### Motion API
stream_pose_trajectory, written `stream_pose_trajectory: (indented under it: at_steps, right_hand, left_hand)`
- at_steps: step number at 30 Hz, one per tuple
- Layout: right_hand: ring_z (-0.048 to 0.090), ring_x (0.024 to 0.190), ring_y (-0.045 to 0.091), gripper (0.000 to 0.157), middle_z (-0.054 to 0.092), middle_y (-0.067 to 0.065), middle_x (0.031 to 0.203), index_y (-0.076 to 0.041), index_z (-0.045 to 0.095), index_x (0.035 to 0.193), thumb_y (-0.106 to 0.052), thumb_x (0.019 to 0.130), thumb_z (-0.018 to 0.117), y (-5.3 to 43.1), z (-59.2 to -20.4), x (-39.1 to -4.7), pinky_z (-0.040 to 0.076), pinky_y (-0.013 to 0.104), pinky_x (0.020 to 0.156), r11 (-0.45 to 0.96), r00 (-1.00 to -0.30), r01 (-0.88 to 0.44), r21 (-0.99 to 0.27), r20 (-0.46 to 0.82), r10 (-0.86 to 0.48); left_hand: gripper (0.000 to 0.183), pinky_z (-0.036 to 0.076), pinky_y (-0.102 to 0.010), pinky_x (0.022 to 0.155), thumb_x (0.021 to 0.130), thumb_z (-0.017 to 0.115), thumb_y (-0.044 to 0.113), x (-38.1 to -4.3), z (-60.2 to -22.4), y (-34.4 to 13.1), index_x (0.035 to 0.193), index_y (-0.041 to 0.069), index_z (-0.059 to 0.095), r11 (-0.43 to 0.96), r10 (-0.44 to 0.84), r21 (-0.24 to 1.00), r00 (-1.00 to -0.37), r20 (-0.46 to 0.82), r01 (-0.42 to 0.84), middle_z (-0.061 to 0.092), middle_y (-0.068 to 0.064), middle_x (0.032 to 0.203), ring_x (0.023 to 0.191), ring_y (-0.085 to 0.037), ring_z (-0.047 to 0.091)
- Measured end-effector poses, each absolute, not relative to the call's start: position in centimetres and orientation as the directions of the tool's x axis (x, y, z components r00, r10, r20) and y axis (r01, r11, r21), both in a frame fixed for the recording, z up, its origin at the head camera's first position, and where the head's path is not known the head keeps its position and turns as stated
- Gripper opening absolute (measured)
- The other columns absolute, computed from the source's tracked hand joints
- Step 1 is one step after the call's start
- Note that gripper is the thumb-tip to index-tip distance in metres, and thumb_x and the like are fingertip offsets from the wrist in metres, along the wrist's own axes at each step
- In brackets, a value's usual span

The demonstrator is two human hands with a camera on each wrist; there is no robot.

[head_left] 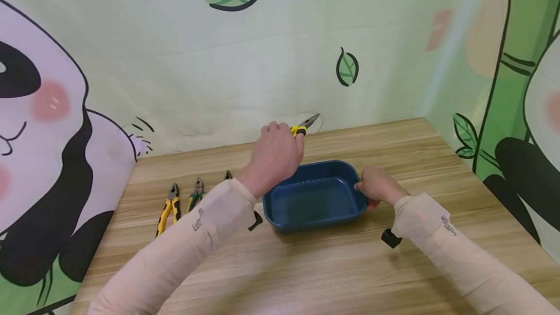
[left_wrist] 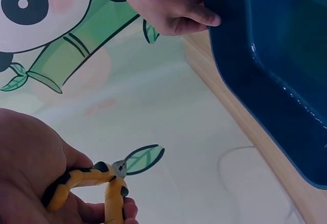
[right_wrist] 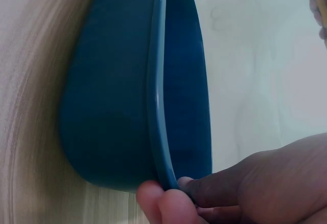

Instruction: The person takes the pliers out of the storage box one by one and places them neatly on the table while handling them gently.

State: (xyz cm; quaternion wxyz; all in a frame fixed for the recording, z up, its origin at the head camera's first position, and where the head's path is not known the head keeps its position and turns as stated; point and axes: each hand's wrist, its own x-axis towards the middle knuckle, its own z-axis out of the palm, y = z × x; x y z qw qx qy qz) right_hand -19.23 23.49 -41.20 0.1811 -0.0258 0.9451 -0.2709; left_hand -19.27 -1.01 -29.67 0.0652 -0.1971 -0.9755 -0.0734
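My left hand (head_left: 278, 152) grips yellow-and-black needle-nose pliers (head_left: 309, 121) above the far left part of a blue bin (head_left: 315, 220). In the left wrist view the pliers' handles (left_wrist: 84, 177) are spread apart, with fingers around them. My right hand (head_left: 379, 184) pinches the bin's right rim, thumb on the inside and fingertips (right_wrist: 176, 206) on the outside. Nothing shows on the visible part of the bin's floor; my left hand and wrist cover its far left corner.
Left of the bin lie yellow-and-black pliers (head_left: 168, 210), green-handled pliers (head_left: 195, 197) and a third tool (head_left: 228, 175), mostly hidden by my left sleeve. The wooden table (head_left: 323, 276) meets a printed wall cloth (head_left: 280, 62) at the back.
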Motion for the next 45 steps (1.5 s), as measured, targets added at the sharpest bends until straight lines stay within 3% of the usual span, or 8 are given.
stream_pose_trajectory:
  at_steps: [15,31,38,45]
  right_hand:
    - [0.069,0.048,0.02,0.027,0.064,0.009,0.052,0.005,0.062,0.077,-0.005,0.102,0.06,23.4,-41.1,-19.2,0.061,0.036,0.072,0.873,-0.935,0.016,-0.488,-0.317,-0.16]
    - [0.068,0.047,0.019,0.025,0.064,0.009,0.052,0.007,0.063,0.081,-0.005,0.102,0.06,23.3,-41.2,-19.2,0.061,0.035,0.069,0.87,-0.932,0.044,-0.491,-0.335,-0.142]
    - [0.068,0.048,0.02,0.024,0.064,0.009,0.052,0.008,0.064,0.083,-0.005,0.103,0.059,23.3,-41.1,-19.2,0.061,0.036,0.069,0.871,-0.929,0.037,-0.49,-0.337,-0.15]
    - [0.069,0.049,0.02,0.024,0.064,0.008,0.052,0.008,0.064,0.085,-0.006,0.103,0.059,23.3,-41.2,-19.3,0.061,0.037,0.073,0.882,-0.926,0.03,-0.469,-0.345,-0.152]
  left_hand:
    - [0.046,0.052,-0.036,0.062,0.112,0.039,0.034,-19.5,-31.4,-3.2,0.101,-0.007,0.057,0.957,0.254,0.103,-0.954,0.16,0.272,0.05,-0.015,0.089,0.072,-0.027,0.053]
    - [0.047,0.053,-0.04,0.072,0.111,0.041,0.033,-19.6,-32.1,-6.1,0.107,-0.012,0.055,0.971,0.162,0.147,-0.973,0.165,0.187,0.05,-0.019,0.096,0.086,-0.031,0.052]
    - [0.045,0.052,-0.044,0.079,0.11,0.044,0.029,-19.8,-32.0,-8.2,0.102,-0.014,0.056,0.977,0.178,0.076,-0.956,0.232,0.2,0.053,-0.023,0.093,0.086,-0.035,0.055]
    - [0.045,0.051,-0.045,0.077,0.11,0.044,0.027,-20.0,-32.1,-9.8,0.101,-0.015,0.055,0.978,0.157,0.099,-0.958,0.239,0.185,0.053,-0.025,0.093,0.084,-0.037,0.054]
